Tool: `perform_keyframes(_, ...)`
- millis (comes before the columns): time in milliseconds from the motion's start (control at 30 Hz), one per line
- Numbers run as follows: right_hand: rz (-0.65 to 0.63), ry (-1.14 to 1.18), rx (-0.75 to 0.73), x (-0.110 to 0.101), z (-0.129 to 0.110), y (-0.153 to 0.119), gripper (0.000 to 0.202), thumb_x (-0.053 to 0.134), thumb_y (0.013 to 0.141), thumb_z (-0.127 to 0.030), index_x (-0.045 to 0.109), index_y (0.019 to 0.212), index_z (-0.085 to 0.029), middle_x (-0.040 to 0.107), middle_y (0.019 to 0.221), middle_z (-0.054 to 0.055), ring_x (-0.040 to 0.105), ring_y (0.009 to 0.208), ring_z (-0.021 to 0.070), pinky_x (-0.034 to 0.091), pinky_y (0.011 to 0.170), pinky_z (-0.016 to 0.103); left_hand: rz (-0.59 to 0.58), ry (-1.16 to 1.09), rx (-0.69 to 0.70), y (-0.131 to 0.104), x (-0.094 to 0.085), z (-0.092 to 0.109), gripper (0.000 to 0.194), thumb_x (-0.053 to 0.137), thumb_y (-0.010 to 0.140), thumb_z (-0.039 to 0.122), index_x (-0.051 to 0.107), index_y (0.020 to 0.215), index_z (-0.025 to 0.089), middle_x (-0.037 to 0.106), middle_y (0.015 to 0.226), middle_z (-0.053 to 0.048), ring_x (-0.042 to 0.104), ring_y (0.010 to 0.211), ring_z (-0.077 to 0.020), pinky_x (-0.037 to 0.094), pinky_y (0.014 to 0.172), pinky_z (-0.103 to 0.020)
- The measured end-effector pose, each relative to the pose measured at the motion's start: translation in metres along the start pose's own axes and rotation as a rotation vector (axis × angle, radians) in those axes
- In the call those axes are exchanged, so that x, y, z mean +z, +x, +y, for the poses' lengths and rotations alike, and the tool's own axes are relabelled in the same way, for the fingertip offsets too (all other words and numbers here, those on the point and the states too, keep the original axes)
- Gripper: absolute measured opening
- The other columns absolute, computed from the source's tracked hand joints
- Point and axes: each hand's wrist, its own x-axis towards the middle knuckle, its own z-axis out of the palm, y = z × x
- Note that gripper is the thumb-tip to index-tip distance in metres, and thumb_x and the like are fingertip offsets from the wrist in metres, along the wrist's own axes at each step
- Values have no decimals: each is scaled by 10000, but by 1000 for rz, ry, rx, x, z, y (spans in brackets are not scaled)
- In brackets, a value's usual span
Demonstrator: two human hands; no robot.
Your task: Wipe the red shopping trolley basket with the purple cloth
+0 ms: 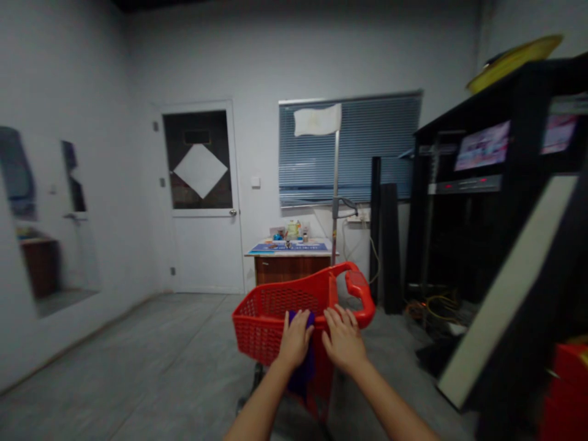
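Observation:
A red plastic shopping cart (257,337) with a perforated basket stands on the floor in front of me, turned side-on. Over its near rim hangs a purple cloth (301,373). My left hand (295,337) presses that cloth against the rim, its fingers laid over the top and the thumb on the near side. Just right of it, my right hand (344,337) holds the rim near the red handle (365,297), with fingers over the edge and thumb below. A pole rises behind the handle and bears a white flag-shaped sign (316,120).
Behind the cart is a small table (291,266) with several small items on top. To the right, a pale leaning panel (509,288), loose cables (441,306) and a dark rack (422,208) stand close. A white door (206,254) is at the back left.

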Motion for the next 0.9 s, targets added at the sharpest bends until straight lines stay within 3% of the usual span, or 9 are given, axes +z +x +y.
perform_keyframes(167, -13, -5, -13, -3, -4, -1, 514, 353, 915, -376, 472, 1385, -205, 471, 1437, 26, 291, 1379, 230, 59, 1162, 405, 13, -2, 26, 0, -3, 3, 408, 359, 986, 234, 393, 1393, 246, 546, 1381, -61, 445, 1315, -182, 177, 1173, -531)
perform_keyframes(367, -32, -37, -34, -10, 3, -4, 523, 374, 918, -407, 445, 1406, -231, 334, 1520, 8, 227, 1414, 218, 88, 1160, 394, 15, 0, 29, -3, -5, -6, 409, 392, 978, 241, 405, 1386, 239, 560, 1364, -67, 468, 1294, -194, 153, 1175, -549)
perform_keyframes(633, 23, -60, -3, -12, 2, -7, 490, 409, 917, -430, 490, 1370, -262, 511, 1402, 12, 308, 1362, 252, 97, 1148, 421, 64, -30, 27, -1, 2, 6, 408, 384, 982, 252, 390, 1390, 228, 562, 1358, -81, 465, 1298, -206, 194, 1161, -561)
perform_keyframes(767, 47, -72, -38, -8, 4, -6, 539, 416, 912, -419, 427, 1416, -230, 496, 1417, 30, 317, 1359, 243, 127, 1142, 415, 75, -48, 65, 2, 0, 14, 430, 390, 981, 258, 350, 1409, 246, 538, 1384, -60, 440, 1318, -189, 196, 1170, -540)
perform_keyframes(900, 103, -87, -91, -6, 15, -7, 538, 412, 908, -378, 435, 1409, -185, 438, 1461, 33, 313, 1368, 212, 140, 1146, 385, 70, -41, 35, 1, -2, 5, 406, 398, 977, 249, 391, 1383, 252, 578, 1338, -55, 487, 1276, -195, 189, 1168, -555)
